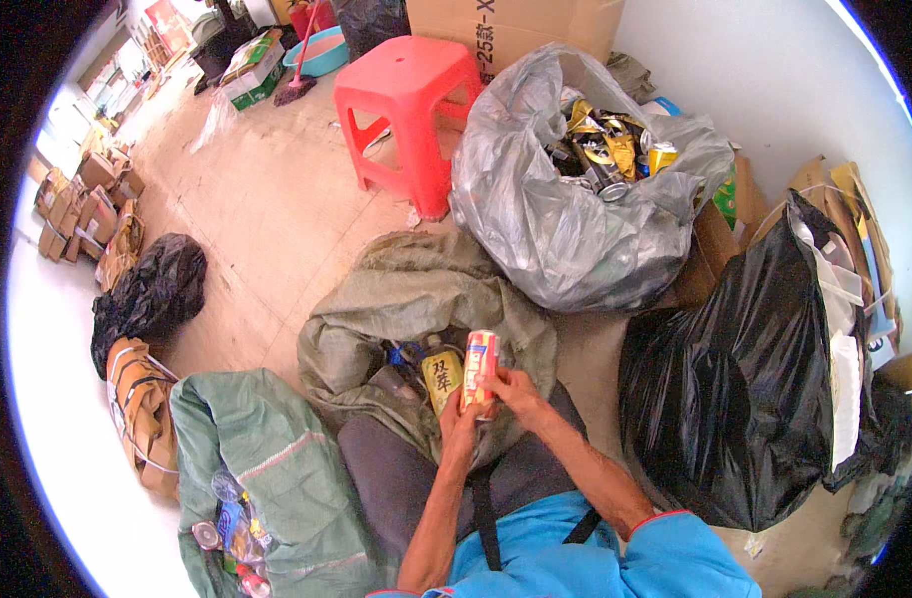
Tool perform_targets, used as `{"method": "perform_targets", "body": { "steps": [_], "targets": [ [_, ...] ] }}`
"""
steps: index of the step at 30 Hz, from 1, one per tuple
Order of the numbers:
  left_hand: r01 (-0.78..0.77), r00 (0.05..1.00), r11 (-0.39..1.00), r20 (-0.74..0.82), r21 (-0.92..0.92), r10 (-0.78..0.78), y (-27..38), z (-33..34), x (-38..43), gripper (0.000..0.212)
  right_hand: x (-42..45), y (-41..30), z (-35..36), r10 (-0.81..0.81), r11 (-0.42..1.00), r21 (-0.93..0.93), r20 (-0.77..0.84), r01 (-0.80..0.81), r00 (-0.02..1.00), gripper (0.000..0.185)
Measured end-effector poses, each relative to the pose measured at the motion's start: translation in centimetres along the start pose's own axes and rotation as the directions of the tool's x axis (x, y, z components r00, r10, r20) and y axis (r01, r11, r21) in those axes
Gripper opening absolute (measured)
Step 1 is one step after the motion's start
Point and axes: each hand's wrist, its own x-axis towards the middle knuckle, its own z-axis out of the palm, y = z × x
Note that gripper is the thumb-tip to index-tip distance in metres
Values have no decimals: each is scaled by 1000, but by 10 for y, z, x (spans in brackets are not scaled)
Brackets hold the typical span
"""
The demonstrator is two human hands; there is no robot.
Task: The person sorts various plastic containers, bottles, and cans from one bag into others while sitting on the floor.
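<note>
Both of my hands hold one red and yellow drink can (480, 368) upright over an open grey-green woven sack (418, 276). My left hand (460, 420) grips it low down, and my right hand (512, 392) has its fingers on the can's right side. Just left of the can, a bottle with a yellow label (442, 377) lies in the sack's mouth, with a blue item and other containers partly hidden beside it. Beyond the sack stands a large grey plastic bag (575, 247) holding crushed gold and dark cans (609, 146).
A red plastic stool (407, 82) stands behind the sack. At lower left is a green woven sack (276, 448) with cans and bottles; at right, a full black plastic bag (710, 404). Flattened cardboard (138, 418) and a black bag (157, 284) lie by the left wall.
</note>
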Motion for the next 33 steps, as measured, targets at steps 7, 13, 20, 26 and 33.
{"method": "perform_targets", "body": {
  "steps": [7,13,20,26,33],
  "targets": [
    [-189,971,980,163,69,176,23,17,10,57,-14,-43,0,-314,949,-34,-112,313,943,27],
    [-236,954,970,204,62,219,51,37,11,59,4,-158,-69,-699,696,-291,-487,657,524,14],
    [-47,958,782,-194,621,212,-85,-68,51,38,118,-276,-207,-823,555,-828,-530,83,205,48],
    [176,984,688,-132,704,-116,-105,-63,25,41,188,-294,-218,-766,540,-840,-512,-43,389,64],
    [-46,993,441,91,896,-80,-109,-39,36,41,222,-275,-262,-742,347,-929,-357,-131,567,87]
  ]
}}
